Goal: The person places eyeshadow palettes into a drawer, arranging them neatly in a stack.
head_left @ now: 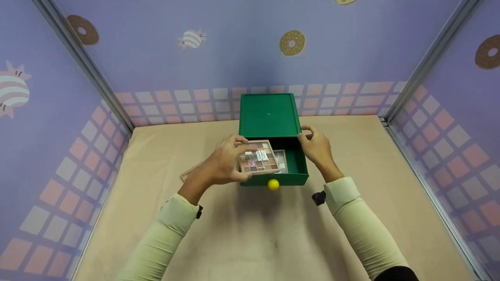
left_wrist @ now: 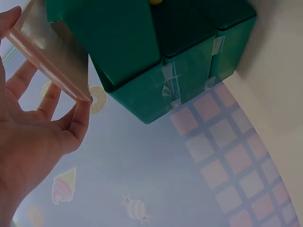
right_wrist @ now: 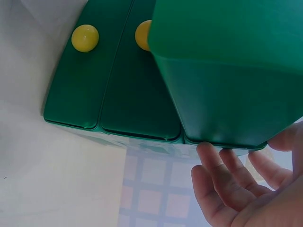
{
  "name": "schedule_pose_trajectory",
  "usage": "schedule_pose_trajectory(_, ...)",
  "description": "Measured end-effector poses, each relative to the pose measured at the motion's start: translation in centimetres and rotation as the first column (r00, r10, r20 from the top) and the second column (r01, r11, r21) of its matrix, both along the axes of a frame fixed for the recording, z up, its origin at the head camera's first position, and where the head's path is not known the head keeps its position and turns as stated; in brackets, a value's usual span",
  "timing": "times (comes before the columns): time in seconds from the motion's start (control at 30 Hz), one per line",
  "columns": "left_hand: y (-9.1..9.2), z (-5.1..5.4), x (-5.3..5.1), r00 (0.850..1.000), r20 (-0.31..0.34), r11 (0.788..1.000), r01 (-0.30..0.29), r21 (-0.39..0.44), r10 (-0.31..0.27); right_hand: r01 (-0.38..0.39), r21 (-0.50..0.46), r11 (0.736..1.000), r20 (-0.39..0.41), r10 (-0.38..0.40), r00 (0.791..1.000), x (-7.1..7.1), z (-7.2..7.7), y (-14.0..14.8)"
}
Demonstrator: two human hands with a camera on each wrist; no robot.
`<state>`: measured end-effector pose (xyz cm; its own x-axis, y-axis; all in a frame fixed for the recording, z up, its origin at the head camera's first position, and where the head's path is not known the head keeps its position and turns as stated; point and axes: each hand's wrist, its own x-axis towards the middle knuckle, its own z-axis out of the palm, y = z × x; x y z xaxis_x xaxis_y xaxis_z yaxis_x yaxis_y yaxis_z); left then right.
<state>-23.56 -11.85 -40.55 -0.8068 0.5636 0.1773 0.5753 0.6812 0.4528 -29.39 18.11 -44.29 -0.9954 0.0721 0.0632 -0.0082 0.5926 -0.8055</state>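
Observation:
My left hand grips a square makeup palette by its edges, tilted over the left part of the open top drawer. Inside that drawer lies another palette, partly covered by the held one. The green drawer unit has its upper right front corner between the thumb and curled fingers of my right hand; fingertips touch its side.
A further flat case lies on the beige table, mostly hidden behind my left wrist. The drawer's yellow knob sticks out in front. Two closed drawers with yellow knobs show below it. Patterned walls surround the table's back and sides.

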Motion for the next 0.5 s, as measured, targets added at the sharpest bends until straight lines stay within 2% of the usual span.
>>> schedule_pose_trajectory(0.17,1.0,-0.1,-0.8,0.999,0.029,1.000,0.019,0.004,-0.019,0.017,0.009,1.000,-0.011,-0.017,1.000,-0.1,-0.1,0.0)
schedule_pose_trajectory(0.33,1.9,-0.3,-1.5,0.998,0.047,0.998,0.053,-0.025,-0.052,0.021,0.010,1.000,-0.005,-0.021,1.000,0.1,-0.1,-0.2)
schedule_pose_trajectory(0.5,2.5,-0.3,-1.8,0.995,0.062,0.996,0.084,-0.039,-0.082,0.019,0.009,1.000,0.005,-0.019,1.000,0.0,0.1,-0.1)
